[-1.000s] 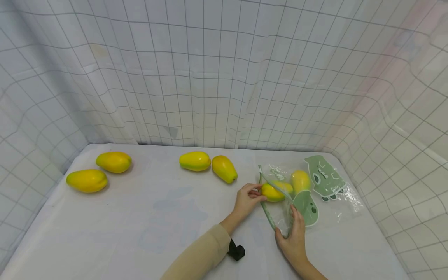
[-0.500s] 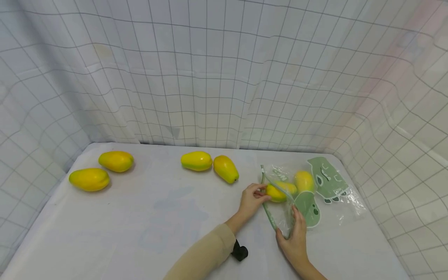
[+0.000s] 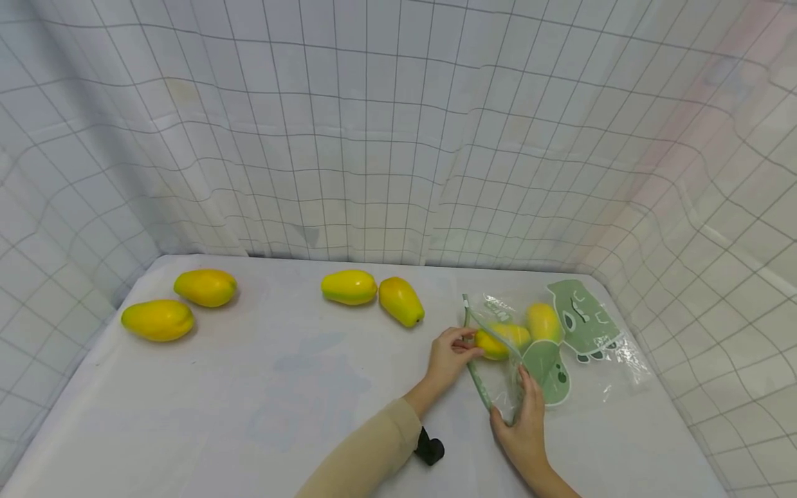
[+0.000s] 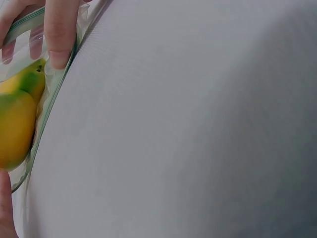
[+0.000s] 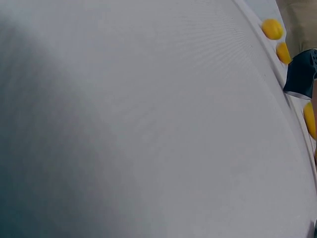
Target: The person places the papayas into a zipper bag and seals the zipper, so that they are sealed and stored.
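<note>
One papaya (image 3: 544,320) lies fully inside the clear zip bag (image 3: 549,377); a second papaya (image 3: 490,347) sits in its unsealed mouth, end grasped by fingers and thumb of the left hand (image 3: 447,358). The right hand (image 3: 525,427) grips the rim. Four papayas (image 3: 401,301) rest outside on the white tabletop (image 3: 249,401), seemingly left to bag.

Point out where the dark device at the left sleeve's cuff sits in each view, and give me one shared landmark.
Head: the dark device is low, just right of centre, beside the beige sleeve.
Left wrist: not in it.
Right wrist: the dark device is at the right edge, upper half.
Shared landmark: the white tabletop, visible in all three.
</note>
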{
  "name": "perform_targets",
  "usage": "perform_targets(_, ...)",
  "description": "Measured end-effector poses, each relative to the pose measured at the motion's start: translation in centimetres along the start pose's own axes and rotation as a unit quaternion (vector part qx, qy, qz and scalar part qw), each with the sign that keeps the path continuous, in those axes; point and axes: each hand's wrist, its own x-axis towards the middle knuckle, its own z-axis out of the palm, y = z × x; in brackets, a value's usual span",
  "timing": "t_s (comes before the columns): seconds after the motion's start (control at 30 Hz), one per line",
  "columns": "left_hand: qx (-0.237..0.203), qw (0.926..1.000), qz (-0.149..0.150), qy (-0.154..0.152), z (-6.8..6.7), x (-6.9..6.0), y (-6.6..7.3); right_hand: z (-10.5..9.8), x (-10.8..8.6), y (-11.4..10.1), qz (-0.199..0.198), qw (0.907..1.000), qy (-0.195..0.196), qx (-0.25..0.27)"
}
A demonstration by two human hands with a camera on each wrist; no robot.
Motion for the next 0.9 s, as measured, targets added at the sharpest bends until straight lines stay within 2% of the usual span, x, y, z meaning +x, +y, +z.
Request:
perform_targets(0.07, -0.012, 0.9999, -0.005, 0.005, -0.3, -0.1, 0.3, 0.0, 0.0, 0.0, 0.009, 0.9999, -0.005, 0.002)
perform_targets(0.13, -0.029, 0.9995, -0.007, 0.011, -0.9, -0.3, 1.2, 0.0, -0.1, 0.0, 0.016, 0.9998, -0.008, 0.004)
perform_targets(0.3, -0.069, 0.9975, 0.012, 0.015, -2.9, -0.5, 4.1, 0.0, 0.0, -0.1, 0.009, 0.9999, -0.005, -0.002)
perform_targets(0.37, -0.074, 0.9968, 0.026, 0.014, -3.8, -0.3, 4.6, 0.0, 0.0, -0.1, 0.003, 1.0000, -0.003, -0.005)
perform_targets(0.57, -0.062, 0.9956, 0.068, 0.020, -6.7, 0.5, 5.5, 0.0, -0.1, 0.0, -0.017, 0.9998, 0.007, -0.008)
perform_targets(0.77, -0.045, 0.9899, 0.121, 0.058, -9.9, 1.5, 5.9, 0.0, -0.1, 0.0, -0.010, 0.9999, 0.002, -0.006)
perform_targets(0.9, -0.015, 0.9872, 0.136, 0.082, -12.1, 2.0, 6.0, 0.0, -0.1, 0.1, -0.009, 0.9999, 0.002, -0.009)
